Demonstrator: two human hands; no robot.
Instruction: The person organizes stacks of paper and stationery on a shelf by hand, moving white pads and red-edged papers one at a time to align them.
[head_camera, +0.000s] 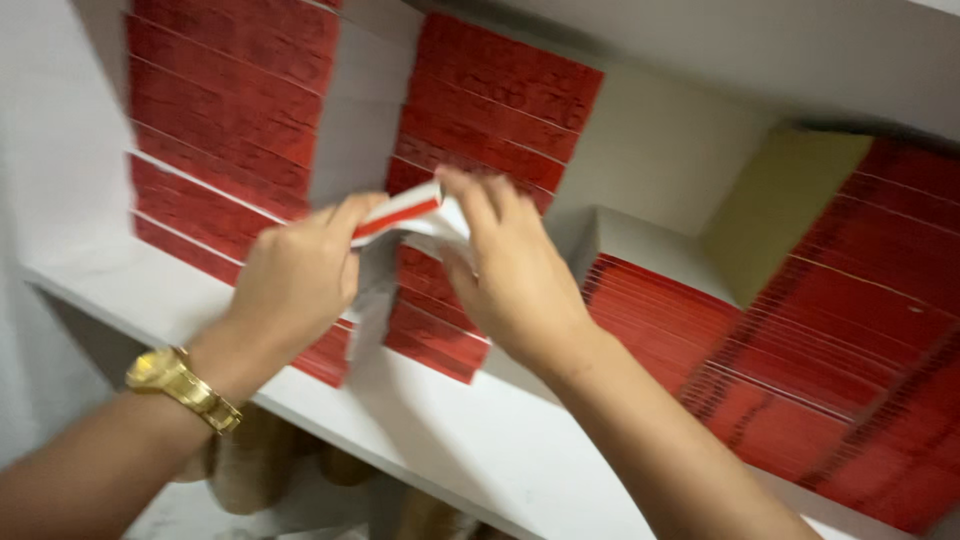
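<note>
My left hand (295, 275) and my right hand (510, 270) both grip one thin white item with a red edge (405, 210), held in front of a white shelf. The left fingers pinch its left end; the right fingers curl over its right side. A gold watch (180, 385) sits on my left wrist. Behind the hands stand stacks of red flat boxes (225, 110) and a second red stack (490, 100). The view is blurred, so the held item's exact kind is unclear.
The white shelf board (450, 440) runs from lower left to lower right. At the right, more red stacks (830, 340) lean against an olive-coloured board (780, 210). Brown round objects (250, 470) sit below the shelf.
</note>
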